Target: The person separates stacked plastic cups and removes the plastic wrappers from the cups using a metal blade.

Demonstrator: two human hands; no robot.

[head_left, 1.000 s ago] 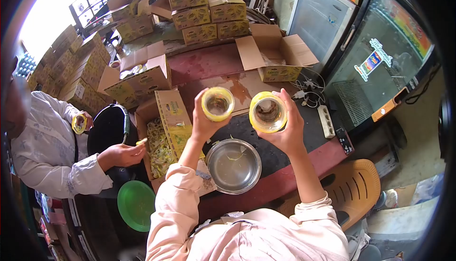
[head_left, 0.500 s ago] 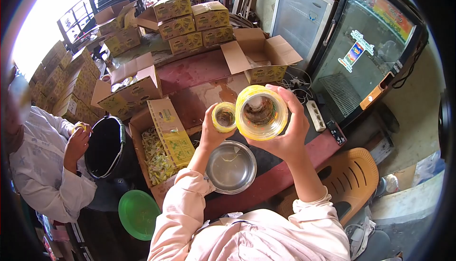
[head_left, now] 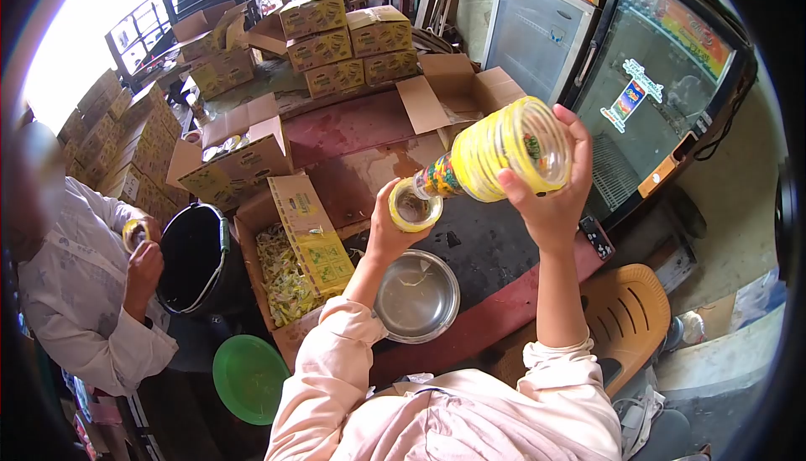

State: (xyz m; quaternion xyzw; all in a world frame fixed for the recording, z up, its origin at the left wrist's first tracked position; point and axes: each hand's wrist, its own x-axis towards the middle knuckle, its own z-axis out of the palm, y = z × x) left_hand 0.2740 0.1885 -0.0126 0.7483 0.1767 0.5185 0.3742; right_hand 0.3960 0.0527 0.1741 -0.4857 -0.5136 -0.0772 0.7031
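Note:
My left hand (head_left: 393,230) is wrapped round a small clear cup with a yellow rim (head_left: 414,207), its round end facing me. In my right hand (head_left: 558,180) is a stack of yellow-banded clear cups (head_left: 495,154), tilted with its wide end toward me at the upper right. A colourful patterned part of the stack reaches down to the left, close to the small cup; whether they touch I cannot tell. Below my hands stands a round metal bowl (head_left: 416,297) with a little liquid or reflection in it.
Left of me a co-worker (head_left: 75,276) holds a yellow-rimmed cup beside a black bucket (head_left: 193,259). A green basin (head_left: 249,379), a carton of yellow-green scraps (head_left: 290,280), open cartons (head_left: 231,163), stacked boxes (head_left: 336,45), a chair (head_left: 625,318) and glass-door coolers (head_left: 663,83) surround the table.
My right hand has moved right and up, swinging the stack from end-on to tilted sideways. The left hand has shifted slightly right with its cup. The co-worker's hands have come together.

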